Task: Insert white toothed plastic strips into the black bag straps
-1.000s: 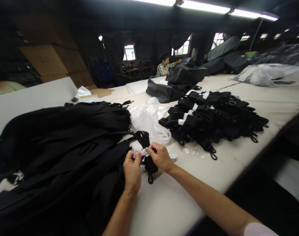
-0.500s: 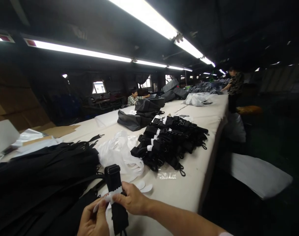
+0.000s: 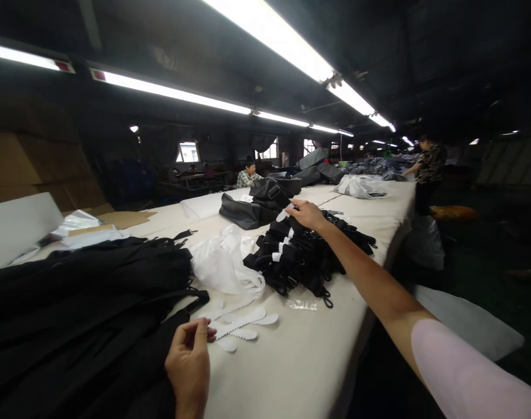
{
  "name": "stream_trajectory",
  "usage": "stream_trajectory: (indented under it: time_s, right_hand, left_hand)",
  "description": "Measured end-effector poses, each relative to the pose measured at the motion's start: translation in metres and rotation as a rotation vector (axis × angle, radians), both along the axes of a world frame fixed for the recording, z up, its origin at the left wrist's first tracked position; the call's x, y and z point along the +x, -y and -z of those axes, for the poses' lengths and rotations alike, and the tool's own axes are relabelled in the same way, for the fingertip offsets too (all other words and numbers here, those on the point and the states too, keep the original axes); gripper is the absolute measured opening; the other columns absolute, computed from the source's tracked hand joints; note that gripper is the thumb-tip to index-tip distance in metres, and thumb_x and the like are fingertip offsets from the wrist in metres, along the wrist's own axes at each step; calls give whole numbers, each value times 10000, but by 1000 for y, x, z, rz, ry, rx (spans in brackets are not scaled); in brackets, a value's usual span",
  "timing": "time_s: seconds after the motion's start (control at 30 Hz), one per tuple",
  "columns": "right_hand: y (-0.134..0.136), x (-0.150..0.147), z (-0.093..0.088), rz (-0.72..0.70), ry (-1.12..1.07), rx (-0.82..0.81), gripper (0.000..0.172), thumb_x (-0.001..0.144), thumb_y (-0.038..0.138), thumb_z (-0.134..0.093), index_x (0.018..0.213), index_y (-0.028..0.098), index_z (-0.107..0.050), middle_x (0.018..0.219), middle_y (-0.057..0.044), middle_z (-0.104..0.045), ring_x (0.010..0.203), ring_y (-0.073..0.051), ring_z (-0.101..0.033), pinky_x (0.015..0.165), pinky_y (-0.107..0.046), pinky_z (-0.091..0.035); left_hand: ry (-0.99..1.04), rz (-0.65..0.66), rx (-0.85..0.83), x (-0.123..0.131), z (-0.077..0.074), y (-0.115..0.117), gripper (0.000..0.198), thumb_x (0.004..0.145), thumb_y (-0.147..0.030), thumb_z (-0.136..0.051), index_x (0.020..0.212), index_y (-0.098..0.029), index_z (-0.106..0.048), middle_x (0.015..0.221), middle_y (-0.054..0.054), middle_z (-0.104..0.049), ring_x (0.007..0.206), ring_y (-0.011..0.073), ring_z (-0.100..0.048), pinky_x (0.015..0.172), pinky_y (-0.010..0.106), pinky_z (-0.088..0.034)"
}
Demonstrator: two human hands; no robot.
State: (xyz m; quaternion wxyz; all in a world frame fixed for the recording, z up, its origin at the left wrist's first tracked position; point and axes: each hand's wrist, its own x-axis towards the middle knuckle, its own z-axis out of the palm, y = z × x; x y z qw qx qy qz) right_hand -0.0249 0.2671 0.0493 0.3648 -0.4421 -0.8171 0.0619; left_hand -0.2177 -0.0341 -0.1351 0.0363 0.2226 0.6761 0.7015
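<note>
Half a second ago both hands were closed on one black webbing strap, drawing a white band round it low in front of me. That strap has now left them. My right hand [image 3: 306, 214] is stretched far out over the cream cloth-covered worktop [image 3: 291, 366] and rests palm down on top of the pile of folded black straps with white bands [image 3: 309, 259]. A white band shows just at its fingertips, but I cannot tell whether the fingers grip a strap or only lie on the pile, nor which bundle is the one I held.

My left hand [image 3: 189, 362] has stayed near me, fingers loosely curled, the tips at the near end of the loose white scallop-edged paper strips [image 3: 239, 326] lying flat on the worktop. I cannot tell whether it pinches one or only touches it.

Between the strips and the pile lies a crumpled white plastic bag [image 3: 224, 265], and a small clear plastic sachet [image 3: 299, 304] sits just beside the pile's near edge. A broad heap of loose black straps and fabric [image 3: 86, 302] fills the left side, touching my left wrist. Past the pile lies a black bag [image 3: 248, 212]. A seated person in a checked shirt [image 3: 249, 174] works at the far end, and a standing person [image 3: 427, 169] is at the worktop's right edge, both well apart from my hands. Nothing lies under my outstretched arm except bare worktop.
</note>
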Motion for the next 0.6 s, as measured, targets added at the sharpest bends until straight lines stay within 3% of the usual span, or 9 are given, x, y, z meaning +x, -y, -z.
stream_trajectory:
  time_s: [0.07,0.2,0.3,0.37,0.43,0.5,0.6]
  right_hand:
    - [-25,-6,5,23,73,-73,452,827,410,-699,1229,207,-661,1183,-119,-672,1087,-292,-618,956,-387,-454]
    - [-49,-20,36,96,186,-163,502,704,399,-797,1130,147,-708,1182,-204,-623,1065,-360,-595,887,-474,-472]
    - [-47,-33,48,115,209,-131,484,779,396,-722,1183,134,-669,1266,-243,-548,1163,-428,-512,921,-592,-416]
    - [-31,-42,53,84,164,-11,452,860,346,-624,1262,140,-613,1327,-228,-503,1250,-415,-440,1000,-600,-352]
    - [1,-48,64,-67,32,184,372,910,287,-545,1253,160,-616,1297,-178,-540,1257,-349,-448,1059,-530,-334]
    - [46,-50,86,-358,-116,301,264,930,261,-518,1121,186,-684,1159,-119,-629,1152,-279,-540,1040,-443,-397]
    - [113,-54,135,-785,-100,85,180,913,276,-581,1014,214,-716,1052,-65,-680,1014,-215,-627,958,-356,-492]
  left_hand:
    - [-20,36,36,2,0,-1,403,728,-557,-686,831,-169,-641,672,21,-669,622,194,-652,636,309,-534]
    - [-13,86,118,5,-1,-3,314,772,-473,-667,767,-167,-601,610,13,-629,565,162,-613,567,261,-521]
    - [-12,83,126,7,-2,-4,270,804,-426,-635,740,-169,-584,589,10,-611,556,151,-605,541,239,-511]
    - [-7,80,118,8,-2,-5,253,819,-405,-614,731,-172,-575,583,5,-600,558,151,-609,535,238,-517]
    - [-3,86,109,8,-1,-6,238,827,-385,-602,724,-174,-564,583,0,-591,556,150,-612,537,243,-528]
    - [-2,82,98,9,0,-7,223,832,-369,-597,730,-174,-558,590,-2,-586,562,151,-617,540,250,-537]
    - [-5,31,87,7,2,-7,181,848,-346,-570,796,-175,-545,664,9,-606,585,154,-629,533,258,-544]
